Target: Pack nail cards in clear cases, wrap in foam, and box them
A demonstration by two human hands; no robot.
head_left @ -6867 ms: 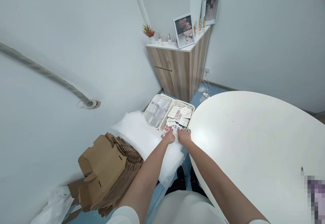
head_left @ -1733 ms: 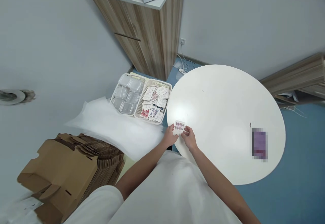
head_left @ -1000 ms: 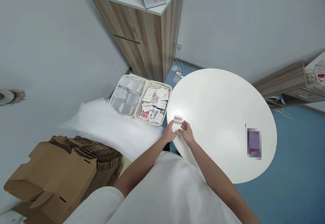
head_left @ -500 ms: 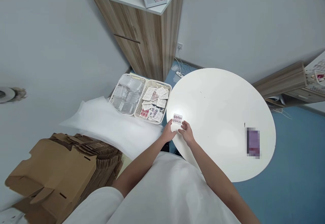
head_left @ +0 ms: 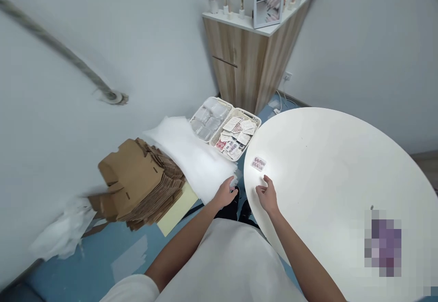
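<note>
A small white card of pink-purple press-on nails (head_left: 258, 164) lies on the round white table (head_left: 318, 156), near its left edge. Just below it, my right hand (head_left: 268, 195) hovers over the table with bent fingers apart and nothing in them. My left hand (head_left: 225, 194) is off the table, at the right end of a pile of white foam sheets (head_left: 198, 156). Its fingers are apart and it holds nothing; whether it touches the sheets I cannot tell.
Beyond the sheets stand a basket of clear plastic boxes (head_left: 210, 116) and a basket of nail cards (head_left: 237, 133). Flattened cardboard boxes (head_left: 137, 179) are stacked at left. A wood-grain cabinet (head_left: 239, 60) fills the corner. A blurred purple item (head_left: 385, 245) lies on the table.
Both hands have drawn away from the nail card, which now lies alone on the table. My left hand has moved left toward the foam sheets. The view has turned left.
</note>
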